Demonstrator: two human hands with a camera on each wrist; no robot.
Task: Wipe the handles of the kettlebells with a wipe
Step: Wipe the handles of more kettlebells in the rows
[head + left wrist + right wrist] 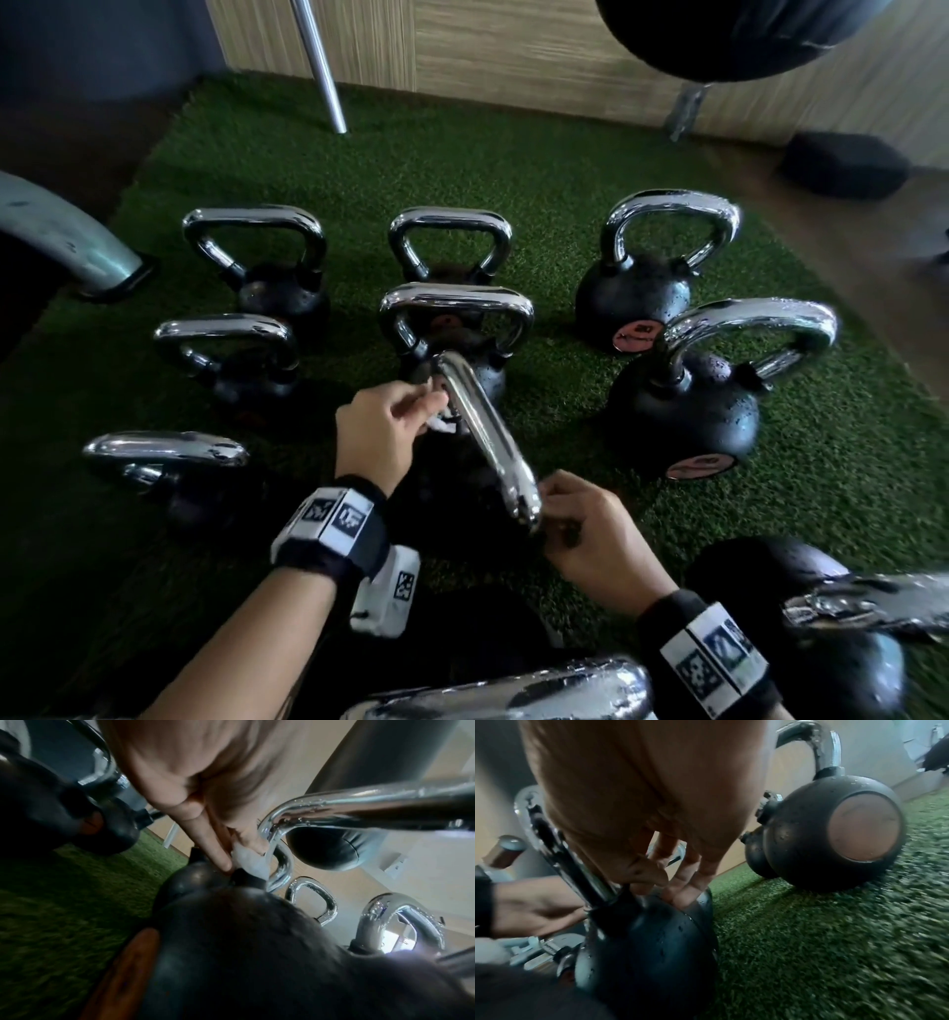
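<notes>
On the green turf (565, 169) stand several black kettlebells with chrome handles. The middle one's chrome handle (488, 442) runs away from me between my two hands; its dark body (649, 943) sits below in shadow. My left hand (390, 426) pinches a small white wipe (441, 424) against the handle's far bend. The left wrist view shows the wipe (250, 862) pressed where the handle (280, 862) meets the ball. My right hand (590, 529) holds the near end, its thumb at the handle post and its fingers (687, 882) on the ball.
Other kettlebells ring the middle one: at back left (257, 267), back middle (447, 241) and right (688, 406). Two more handles lie close at the bottom (513, 688) and bottom right (847, 616). A steel pole (323, 67), a black bag (744, 31) and a grey machine foot (67, 241) border the turf.
</notes>
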